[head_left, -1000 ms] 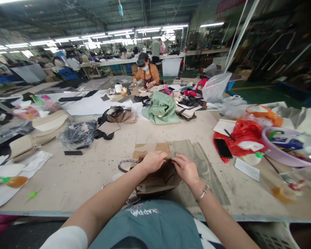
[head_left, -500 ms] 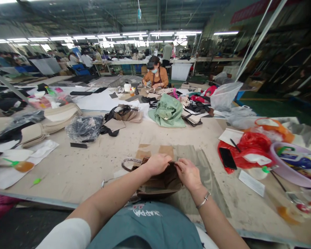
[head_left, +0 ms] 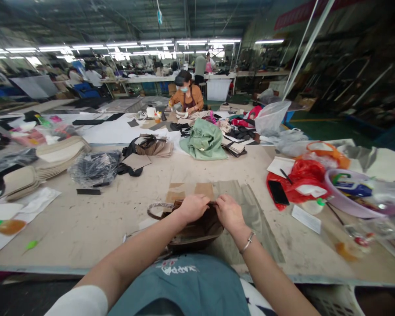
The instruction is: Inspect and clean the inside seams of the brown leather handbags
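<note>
A brown handbag [head_left: 197, 235] lies at the table's near edge against my apron, its mouth facing up. My left hand [head_left: 194, 207] pinches the bag's far rim, and my right hand [head_left: 229, 211] grips the same rim just to the right, the two sets of fingertips nearly meeting. A plastic-wrapped handle [head_left: 156, 210] arches out on the bag's left. Beneath the bag and to its right is a grey-green sheet [head_left: 250, 219]; a piece of brown tape or card [head_left: 184, 192] shows beyond it. My forearms hide part of the bag.
At right sit a black phone [head_left: 278, 193], a red plastic bag [head_left: 304, 180] and a lilac basin [head_left: 335, 199]. A green cloth bundle [head_left: 204, 139], a plastic-wrapped black bundle [head_left: 95, 169] and stacked beige panels [head_left: 64, 153] lie farther off. A co-worker [head_left: 187, 94] sits opposite.
The view has turned slightly right, so the scene shifts left. Both hands keep their hold on the bag's rim, with the fingertips a little closer together.
</note>
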Motion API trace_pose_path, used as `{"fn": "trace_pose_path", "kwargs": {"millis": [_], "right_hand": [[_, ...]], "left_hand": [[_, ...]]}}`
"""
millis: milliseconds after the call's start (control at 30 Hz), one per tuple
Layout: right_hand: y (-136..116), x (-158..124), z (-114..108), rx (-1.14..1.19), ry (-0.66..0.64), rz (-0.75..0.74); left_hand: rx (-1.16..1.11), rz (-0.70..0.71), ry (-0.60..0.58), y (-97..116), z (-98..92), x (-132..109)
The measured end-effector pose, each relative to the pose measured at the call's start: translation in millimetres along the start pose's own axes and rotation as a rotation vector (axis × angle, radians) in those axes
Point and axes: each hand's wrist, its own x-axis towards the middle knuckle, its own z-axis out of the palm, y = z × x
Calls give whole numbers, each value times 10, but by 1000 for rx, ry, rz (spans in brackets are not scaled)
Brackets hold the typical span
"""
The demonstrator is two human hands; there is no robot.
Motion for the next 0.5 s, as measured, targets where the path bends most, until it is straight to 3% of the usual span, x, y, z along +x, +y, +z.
{"fn": "trace_pose_path", "kwargs": {"millis": [233,500], "right_hand": [[94,-22,-54,158,-77,-149],[83,-49,31,298,-42,-25]], "left_hand": [[2,66,-8,-22,0,18],[5,55,-15,8,-19,12]]}}
